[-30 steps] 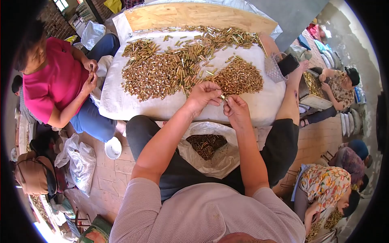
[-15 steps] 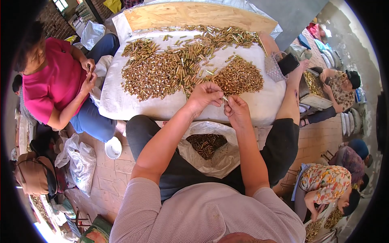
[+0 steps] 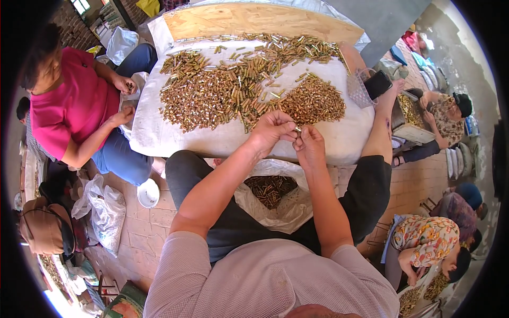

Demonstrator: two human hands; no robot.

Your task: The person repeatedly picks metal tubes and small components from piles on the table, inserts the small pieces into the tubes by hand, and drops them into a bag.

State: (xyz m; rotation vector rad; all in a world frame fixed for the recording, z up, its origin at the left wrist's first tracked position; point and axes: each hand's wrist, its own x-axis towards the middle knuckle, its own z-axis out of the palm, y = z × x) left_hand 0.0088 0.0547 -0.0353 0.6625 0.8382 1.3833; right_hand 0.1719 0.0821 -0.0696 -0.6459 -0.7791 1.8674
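Observation:
My left hand (image 3: 271, 131) and my right hand (image 3: 310, 146) meet above the near edge of a white-covered table (image 3: 154, 130). Between their pinched fingertips is a small shiny brass-coloured metal piece (image 3: 298, 129); both hands appear to grip it. Beyond them lies a large heap of short brass-coloured pieces (image 3: 193, 100), with a smaller heap (image 3: 314, 100) to its right. Longer brass-coloured tubes (image 3: 275, 53) are strewn across the far part of the table. Below my hands, between my legs, an open white sack (image 3: 246, 204) holds many dark brassy pieces (image 3: 270, 192).
A wooden board (image 3: 260, 21) edges the table's far side. A woven basket (image 3: 359, 93) and a dark phone (image 3: 377, 84) are at the right. A co-worker in a pink shirt (image 3: 79, 100) sits left, near a white bowl (image 3: 148, 193) and a filled plastic bag (image 3: 107, 217).
My hands have come slightly closer together around the small metal piece, and my left fingers have shifted a little. The pink-shirted co-worker's hands have moved apart, one now open with small pieces in its palm.

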